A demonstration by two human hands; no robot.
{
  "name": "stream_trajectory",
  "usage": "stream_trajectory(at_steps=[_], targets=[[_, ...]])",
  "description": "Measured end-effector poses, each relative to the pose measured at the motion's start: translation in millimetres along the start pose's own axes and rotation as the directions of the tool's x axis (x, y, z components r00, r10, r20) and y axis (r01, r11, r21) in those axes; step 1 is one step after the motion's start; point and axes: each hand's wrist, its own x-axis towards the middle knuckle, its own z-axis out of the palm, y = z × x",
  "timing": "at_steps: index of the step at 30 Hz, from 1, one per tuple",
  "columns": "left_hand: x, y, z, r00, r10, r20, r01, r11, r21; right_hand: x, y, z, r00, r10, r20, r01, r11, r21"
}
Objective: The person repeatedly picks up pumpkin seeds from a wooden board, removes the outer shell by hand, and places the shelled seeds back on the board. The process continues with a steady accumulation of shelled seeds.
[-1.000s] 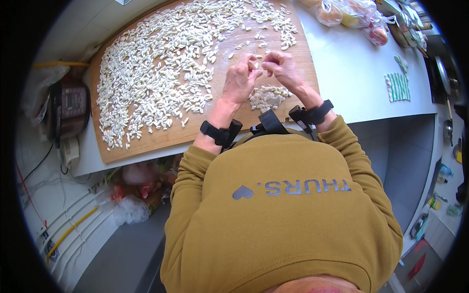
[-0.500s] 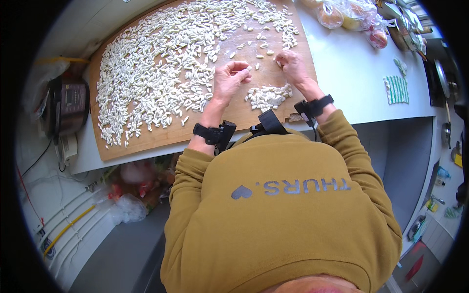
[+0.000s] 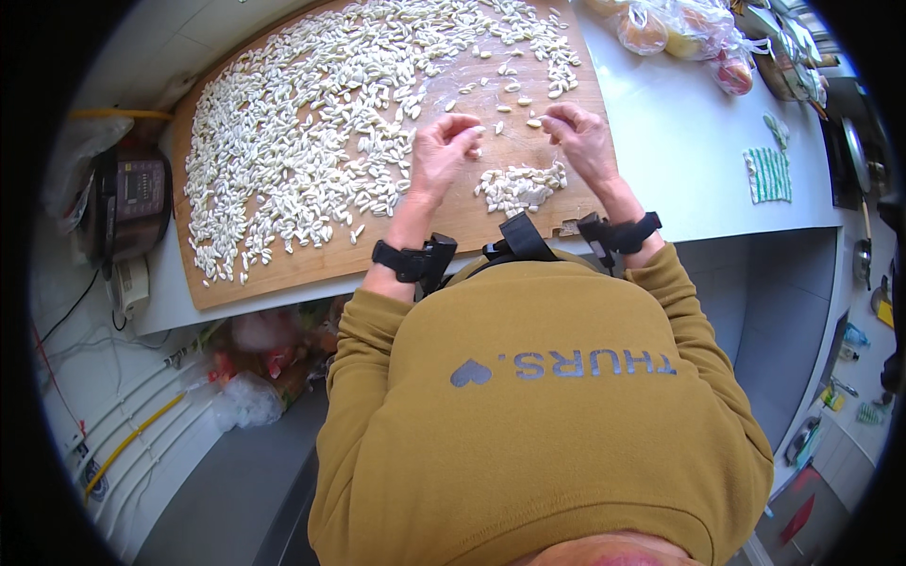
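R fingertips (image 3: 555,124) beside dough pc (image 3: 534,123)

This is a kitchen. A dark electric cooker (image 3: 137,203) stands at left; bagged fruit (image 3: 687,38) and a striped cloth (image 3: 769,175) lie on the white surface (image 3: 679,165).

Two bare hands (image 3: 440,160) apart, fingers (image 3: 572,114) curled inward, wrists (image 3: 618,198) raised, forearms (image 3: 385,281) reaching forward

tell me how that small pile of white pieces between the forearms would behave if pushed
The small pile would probably spread, since it looks like many separate pieces. Each is likely light, judging by its small size. Irregular shapes should hinder rolling.
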Motion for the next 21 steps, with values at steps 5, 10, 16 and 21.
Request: stream_trajectory(at_steps=[5, 10, 16, 21], targets=[[5, -1, -27, 0.998, 0.055, 0.0, -0.054, 0.976, 0.211, 12, 21, -14, 0.999, -0.01, -0.032, 0.006, 0.992, -0.127], [-4, -1, -49, 0.983, 0.18, -0.043, -0.119, 0.791, 0.6, 17, 35, -36, 0.995, -0.009, -0.1, -0.044, 0.852, -0.522], [-10, 1, -49, 0.986, 0.128, 0.106, -0.163, 0.628, 0.761, 40, 42, -44, 0.988, 0.143, -0.051, -0.141, 0.743, -0.654], [0, 6, -39, 0.989, 0.108, 0.106, -0.139, 0.379, 0.915, 50, 49, -42, 0.978, 0.05, -0.201, -0.169, 0.751, -0.638]])
